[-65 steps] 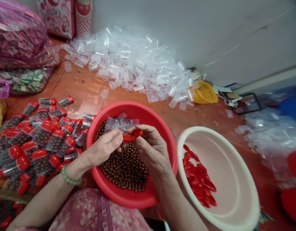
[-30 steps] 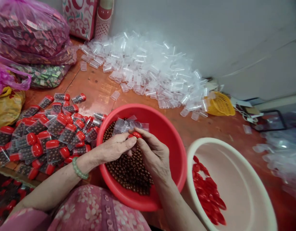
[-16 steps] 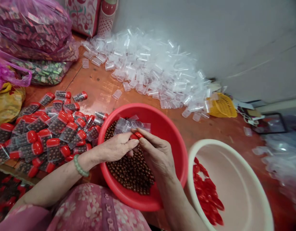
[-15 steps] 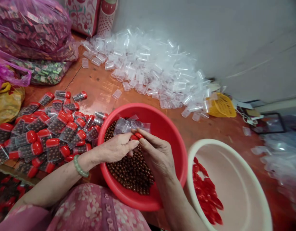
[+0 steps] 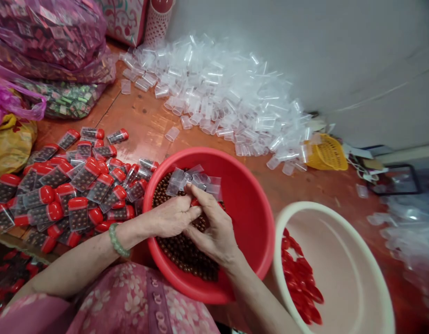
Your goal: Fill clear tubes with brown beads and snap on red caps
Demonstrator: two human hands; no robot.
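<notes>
My left hand (image 5: 171, 218) and my right hand (image 5: 211, 222) meet over a red basin (image 5: 249, 204) that holds several brown beads (image 5: 179, 253) and a few empty clear vials (image 5: 197, 180). Both hands are closed around a small vial with a red cap (image 5: 194, 202), of which only a sliver of red shows between the fingers. The right fingers press down from above while the left fingers pinch from the side. A green bead bracelet (image 5: 115, 240) circles my left wrist.
A white basin (image 5: 357, 250) with several red caps (image 5: 301, 287) stands at the right. Filled red-capped vials (image 5: 71, 190) lie heaped at the left. Empty clear vials (image 5: 228, 102) pile at the back beside a yellow basket (image 5: 328, 153). Pink bags (image 5: 43, 41) sit far left.
My hands have sunk lower into the red basin and closed tighter together. The red cap, earlier plainly visible between the fingertips, is now almost covered by my right fingers.
</notes>
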